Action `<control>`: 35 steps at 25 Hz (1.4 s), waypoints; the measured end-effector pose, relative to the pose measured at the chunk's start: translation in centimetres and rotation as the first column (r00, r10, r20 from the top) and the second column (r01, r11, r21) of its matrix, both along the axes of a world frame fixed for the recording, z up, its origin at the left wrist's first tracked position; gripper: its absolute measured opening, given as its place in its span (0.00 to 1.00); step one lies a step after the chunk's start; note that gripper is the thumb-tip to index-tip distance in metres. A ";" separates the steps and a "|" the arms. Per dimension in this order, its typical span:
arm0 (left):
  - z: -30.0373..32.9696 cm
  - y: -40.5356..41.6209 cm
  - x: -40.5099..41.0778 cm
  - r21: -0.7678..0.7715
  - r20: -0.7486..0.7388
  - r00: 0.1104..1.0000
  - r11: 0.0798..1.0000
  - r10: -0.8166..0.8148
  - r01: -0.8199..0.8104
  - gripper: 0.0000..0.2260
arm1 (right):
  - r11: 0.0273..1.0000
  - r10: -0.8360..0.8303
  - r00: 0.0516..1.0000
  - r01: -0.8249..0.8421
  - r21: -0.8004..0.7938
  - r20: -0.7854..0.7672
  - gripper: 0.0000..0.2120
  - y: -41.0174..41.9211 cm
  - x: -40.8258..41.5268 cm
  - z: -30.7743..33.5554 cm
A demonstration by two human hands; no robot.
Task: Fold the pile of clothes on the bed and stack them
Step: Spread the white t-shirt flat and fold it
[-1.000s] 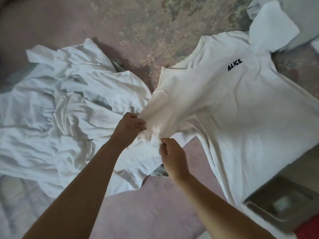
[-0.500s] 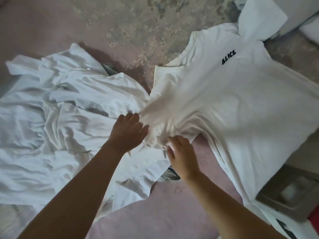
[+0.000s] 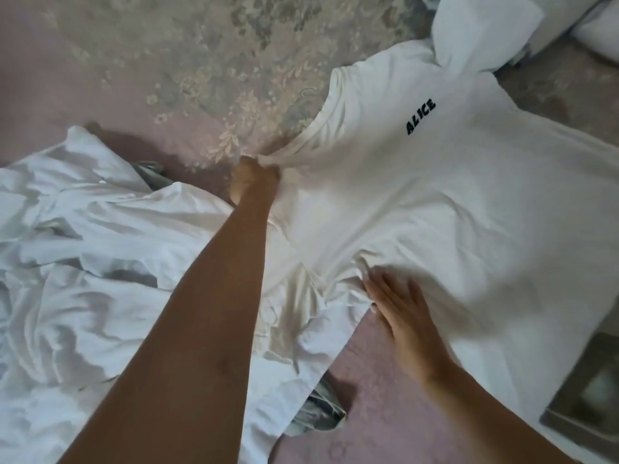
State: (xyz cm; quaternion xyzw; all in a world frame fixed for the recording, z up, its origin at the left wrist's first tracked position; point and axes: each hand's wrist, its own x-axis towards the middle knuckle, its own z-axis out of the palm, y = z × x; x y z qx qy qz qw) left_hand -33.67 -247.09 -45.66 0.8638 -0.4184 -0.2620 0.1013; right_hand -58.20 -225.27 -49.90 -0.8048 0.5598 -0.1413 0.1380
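A white T-shirt [image 3: 452, 209] with the word ALICE in black lies spread over the right half of the bed. My left hand [image 3: 253, 180] grips its fabric at the near shoulder, beside the collar, with the arm stretched far forward. My right hand [image 3: 398, 306] lies flat with straight fingers on the bunched sleeve at the shirt's lower left. A crumpled pile of white clothes [image 3: 87, 262] covers the left side, partly under my left arm.
The bed cover [image 3: 187, 61] is pink with a pale floral pattern. A grey-green garment [image 3: 318, 413] peeks from under the pile. White pillows [image 3: 596, 31] lie at the top right. A grey box [image 3: 589, 403] sits off the bed at the lower right.
My left hand has gone forward from the sleeve to the shoulder by the collar. My right hand has let go of the sleeve and now lies flat on it.
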 end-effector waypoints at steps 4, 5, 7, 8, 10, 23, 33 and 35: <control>0.7 -1.4 1.0 -0.127 0.137 0.989 0.989 -0.056 0.074 0.15 | 0.988 0.039 0.999 -0.038 -0.151 0.004 0.24 1.2 0.2 -0.8; 0.6 -1.7 1.3 -0.067 0.250 0.959 0.986 -0.132 0.153 0.16 | 0.984 0.041 0.999 -0.044 -0.173 -0.021 0.25 1.4 0.4 -0.9; -0.2 -1.8 1.5 0.139 0.454 0.818 0.935 -0.354 0.327 0.20 | 0.983 0.030 0.998 -0.040 -0.181 -0.059 0.28 1.4 0.7 -1.2; -0.7 -1.8 1.5 0.224 0.492 0.751 0.898 -0.440 0.380 0.21 | 0.982 0.031 0.998 -0.042 -0.183 -0.060 0.29 1.4 0.7 -1.2; -1.2 -1.5 1.5 0.309 0.512 0.694 0.862 -0.507 0.402 0.20 | 0.979 0.065 0.997 -0.073 -0.193 -0.047 0.28 1.7 0.7 -1.4; 1.5 23.5 2.4 0.001 0.296 0.177 0.186 -0.939 0.983 0.35 | 0.989 -0.033 0.979 0.003 -0.147 -0.203 0.29 4.1 0.1 0.1; 3.4 23.3 7.6 -0.281 0.224 0.877 0.834 -0.425 0.476 0.14 | 0.916 0.374 0.918 -0.388 -0.103 -0.134 0.29 2.4 10.9 3.3; 3.8 22.4 7.9 -0.063 -0.050 0.988 0.987 -0.149 0.146 0.16 | 0.939 0.324 0.938 -0.334 -0.077 -0.122 0.21 2.1 12.0 3.3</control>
